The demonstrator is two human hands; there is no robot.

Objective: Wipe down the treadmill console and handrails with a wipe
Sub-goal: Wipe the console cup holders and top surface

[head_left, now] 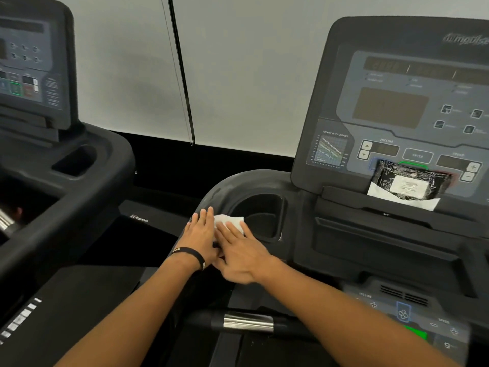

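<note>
A white wipe [230, 222] lies flat on the left shoulder of the dark treadmill console [304, 205], beside the cup holder [260, 215]. My right hand [239, 251] presses flat on the wipe with fingers spread. My left hand [199, 237], with a black wristband, lies flat next to it on the console's left edge, its fingers touching the wipe's left side. The console's display panel [397, 107] stands upright at the right. A handrail with a silver sensor [248, 323] runs below my arms.
A black pack of wipes [408, 182] leans on the console's ledge under the display. A lower control panel [404, 316] with incline and speed buttons sits at the lower right. A second treadmill console [31, 75] stands to the left, with a white wall behind.
</note>
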